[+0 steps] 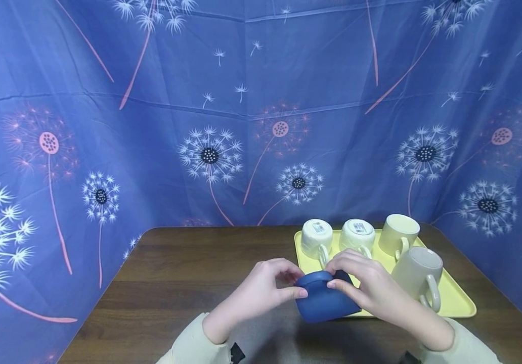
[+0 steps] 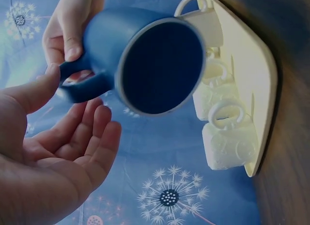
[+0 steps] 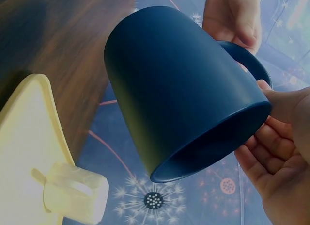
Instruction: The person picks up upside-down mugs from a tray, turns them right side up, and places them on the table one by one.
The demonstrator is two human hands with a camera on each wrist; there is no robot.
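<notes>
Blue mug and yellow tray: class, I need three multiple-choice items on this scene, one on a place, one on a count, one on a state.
1. Where are the pale mugs?
A. On the yellow tray
B. On the bare wood
C. Stacked inside the blue mug

2. How many pale mugs are there?
A. Two
B. Four
C. Six

3. How is the blue mug placed?
A. Standing upright on the table
B. Lying inside the tray
C. Held tipped between both hands

Answers:
1. A: the pale mugs stand on the yellow tray at the right of the table.
2. B: the head view shows four, the two on the left upside down.
3. C: the blue mug is tipped, and the left hand and right hand both hold it.
</notes>
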